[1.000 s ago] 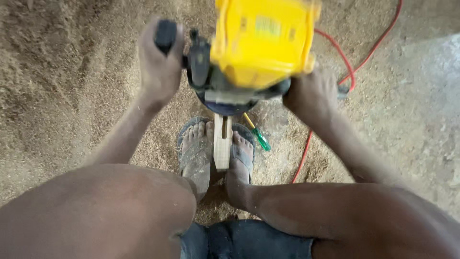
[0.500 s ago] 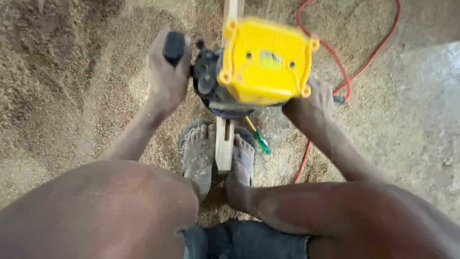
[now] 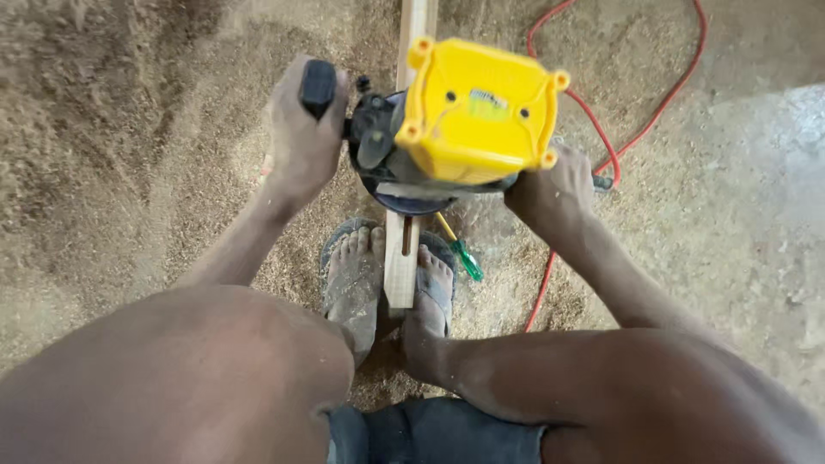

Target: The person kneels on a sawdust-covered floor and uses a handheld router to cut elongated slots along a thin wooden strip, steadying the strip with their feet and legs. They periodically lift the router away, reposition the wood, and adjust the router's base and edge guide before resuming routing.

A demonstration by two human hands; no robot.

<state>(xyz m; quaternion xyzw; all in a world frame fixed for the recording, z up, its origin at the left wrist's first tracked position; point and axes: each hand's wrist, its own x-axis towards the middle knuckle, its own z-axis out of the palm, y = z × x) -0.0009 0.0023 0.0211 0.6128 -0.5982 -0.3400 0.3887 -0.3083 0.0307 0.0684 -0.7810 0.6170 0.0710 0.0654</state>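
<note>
Both hands clamp the router: left hand (image 3: 301,142) on its black knob, right hand (image 3: 550,189) opposite. Strip (image 3: 402,258) pinned only by bare feet (image 3: 352,275); slip risks toes or cord (image 3: 632,137), center frame.

a power router (image 3: 455,129) with a boxy yellow motor cap and a dark round base sits upright on a narrow strip of pale wood (image 3: 402,266), seen from directly above. the left hand (image 3: 301,142) is wrapped around a black side handle (image 3: 318,86) on the tool, while the right hand (image 3: 554,189) clasps the opposite side, its handle hidden under the fingers. the wood strip lies flat on a floor of sawdust, running straight away from the viewer, its far part emerging beyond the yellow cap. its near end, marked by a short dark slot, rests between two sandalled feet.
</note>
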